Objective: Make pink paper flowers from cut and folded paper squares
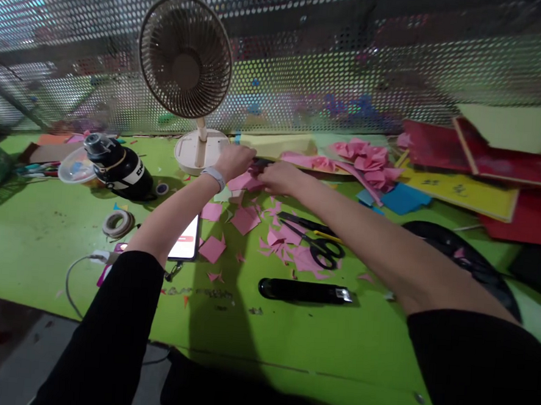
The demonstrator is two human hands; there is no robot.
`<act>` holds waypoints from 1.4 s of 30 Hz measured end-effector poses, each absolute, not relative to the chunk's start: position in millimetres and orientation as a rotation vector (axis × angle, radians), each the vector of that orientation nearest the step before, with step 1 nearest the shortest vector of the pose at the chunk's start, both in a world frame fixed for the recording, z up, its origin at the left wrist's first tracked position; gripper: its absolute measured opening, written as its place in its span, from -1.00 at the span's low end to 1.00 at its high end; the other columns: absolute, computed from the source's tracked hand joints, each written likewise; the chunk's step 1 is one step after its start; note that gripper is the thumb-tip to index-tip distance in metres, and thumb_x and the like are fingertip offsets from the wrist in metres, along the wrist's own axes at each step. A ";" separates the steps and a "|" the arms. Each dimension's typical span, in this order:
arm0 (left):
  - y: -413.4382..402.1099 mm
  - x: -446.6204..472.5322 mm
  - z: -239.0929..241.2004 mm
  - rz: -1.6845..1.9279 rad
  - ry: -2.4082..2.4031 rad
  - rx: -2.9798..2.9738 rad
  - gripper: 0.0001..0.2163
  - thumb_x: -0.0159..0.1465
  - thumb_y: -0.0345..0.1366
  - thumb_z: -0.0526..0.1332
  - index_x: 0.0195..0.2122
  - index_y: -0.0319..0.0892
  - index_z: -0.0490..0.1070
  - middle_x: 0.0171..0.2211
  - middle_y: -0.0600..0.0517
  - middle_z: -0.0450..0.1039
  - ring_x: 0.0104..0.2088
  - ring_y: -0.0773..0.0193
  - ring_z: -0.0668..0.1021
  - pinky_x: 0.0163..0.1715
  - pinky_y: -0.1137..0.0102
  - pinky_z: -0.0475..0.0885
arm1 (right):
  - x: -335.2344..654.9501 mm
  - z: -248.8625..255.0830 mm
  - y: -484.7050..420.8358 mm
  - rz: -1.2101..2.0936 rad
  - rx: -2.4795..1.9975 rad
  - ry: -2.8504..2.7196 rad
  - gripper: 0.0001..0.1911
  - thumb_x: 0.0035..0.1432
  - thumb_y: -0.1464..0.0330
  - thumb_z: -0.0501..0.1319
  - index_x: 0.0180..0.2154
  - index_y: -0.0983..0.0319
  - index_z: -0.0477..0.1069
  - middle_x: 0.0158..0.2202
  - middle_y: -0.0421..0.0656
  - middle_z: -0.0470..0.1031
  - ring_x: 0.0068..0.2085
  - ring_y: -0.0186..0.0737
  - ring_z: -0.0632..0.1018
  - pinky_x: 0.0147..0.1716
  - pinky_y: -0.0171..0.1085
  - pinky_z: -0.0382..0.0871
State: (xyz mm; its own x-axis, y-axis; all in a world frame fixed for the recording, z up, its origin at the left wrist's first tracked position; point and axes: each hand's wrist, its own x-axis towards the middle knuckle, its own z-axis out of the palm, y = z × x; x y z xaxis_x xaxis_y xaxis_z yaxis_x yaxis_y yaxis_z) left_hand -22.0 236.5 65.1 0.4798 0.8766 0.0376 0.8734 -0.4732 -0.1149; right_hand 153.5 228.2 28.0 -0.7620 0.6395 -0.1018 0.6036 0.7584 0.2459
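Both hands reach to the far side of the green table, close together. My left hand (236, 162), with a pale band at its wrist, has its fingers bent inward. Facing it, my right hand (279, 177) is closed, fingertips pinched. A small dark thing (260, 163) shows between the hands; its kind and which hand grips it are unclear. Just under them lies pink paper (245, 181). Nearer to me are pink paper squares (245, 219), cut pink scraps (306, 259), black-handled scissors (326, 253) and a long black tool with a silver end (302, 291), perhaps a stapler.
A fan (186, 57) stands at the back before a perforated metal screen. On the left are a black bottle (123, 172), a tape roll (117, 224) and a lit phone (186, 240). Pink paper flowers (367, 156), red folders (439, 145) and a black tray (490, 277) lie right.
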 end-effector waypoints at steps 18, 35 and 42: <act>238.8 -23.9 62.1 0.050 -1.543 -2.604 -0.66 0.47 -0.35 0.03 0.06 -0.32 0.56 0.01 -0.32 0.64 0.06 -0.12 0.65 -0.10 0.20 0.42 | 134.2 47.1 216.8 0.267 0.976 2.752 -0.65 0.36 0.38 0.19 0.07 0.36 0.62 -0.06 0.12 0.71 -0.06 0.00 0.67 -0.23 -0.17 0.35; 235.8 -27.0 60.3 0.059 -1.563 -2.616 -0.66 0.45 -0.35 0.04 0.08 -0.34 0.55 0.01 -0.32 0.63 0.05 -0.09 0.64 -0.10 0.23 0.40 | 139.9 37.5 220.6 0.339 1.019 2.772 -0.62 0.34 0.46 0.12 0.08 0.38 0.59 -0.08 0.15 0.69 -0.10 0.03 0.66 -0.29 -0.17 0.29; 239.1 -32.6 56.4 0.033 -1.572 -2.642 -0.67 0.46 -0.29 0.06 0.05 -0.28 0.57 0.02 -0.29 0.63 0.06 -0.08 0.62 -0.06 0.21 0.39 | 147.8 34.8 227.8 0.091 1.321 2.708 -0.66 0.37 0.37 0.18 0.07 0.34 0.60 0.03 0.12 0.65 -0.02 0.08 0.65 -0.30 -0.19 0.29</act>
